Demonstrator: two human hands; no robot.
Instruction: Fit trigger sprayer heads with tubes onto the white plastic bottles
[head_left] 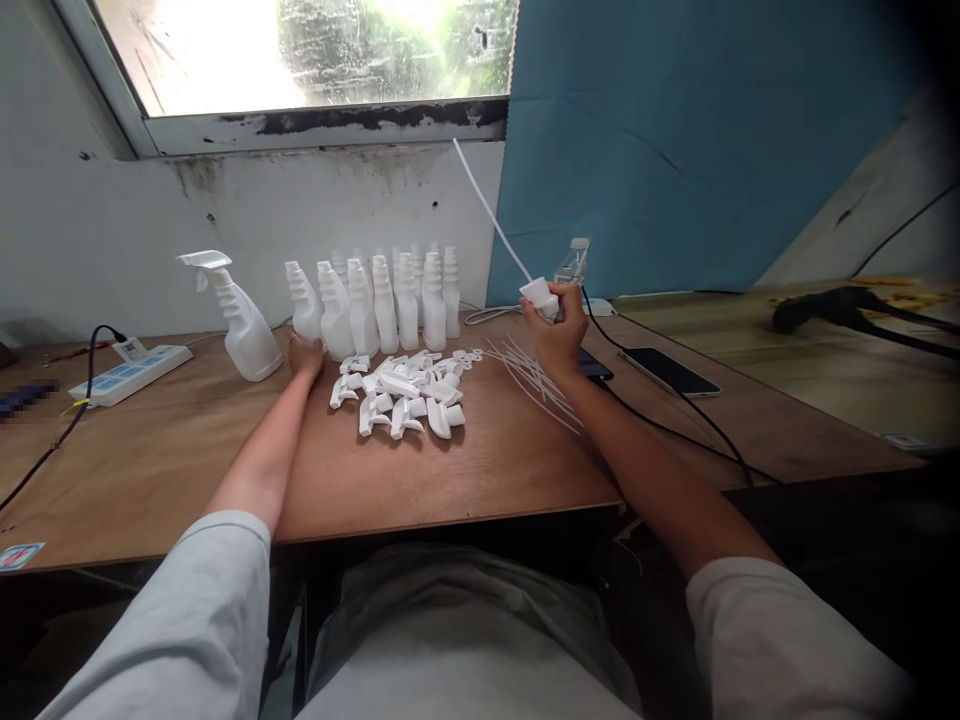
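A white spray head (pixel 538 294) is held above and to the right of the pile of loose spray heads (pixel 401 385); it is grasped in the right hand (pixel 561 325), by whose fingers much of it is hidden, and from its collar a thin white tube (pixel 489 208) is pointed up and to the left, its far tip free in the air; beyond the pile, to its left, the leftmost unfitted bottle (pixel 303 305) is grasped low on its body by the left hand (pixel 304 357), though the grip is partly hidden; the step in hand is judged to be the joining of tubed head and bottle, not yet done; for the next move, the tube would need to be turned downward and its tip lined up with the narrow open neck, the bottle being kept steady; directly behind the pile, further white bottles (pixel 362 312) are stood upright and uncapped; to its right, loose tubes (pixel 532 388) are spread on the counter (pixel 450 488); farther left of the pile, a bottle with its head fitted (pixel 251 338) is set, with a power strip (pixel 133 376) beyond it; far to the pile's right, a phone (pixel 671 371) is laid flat.
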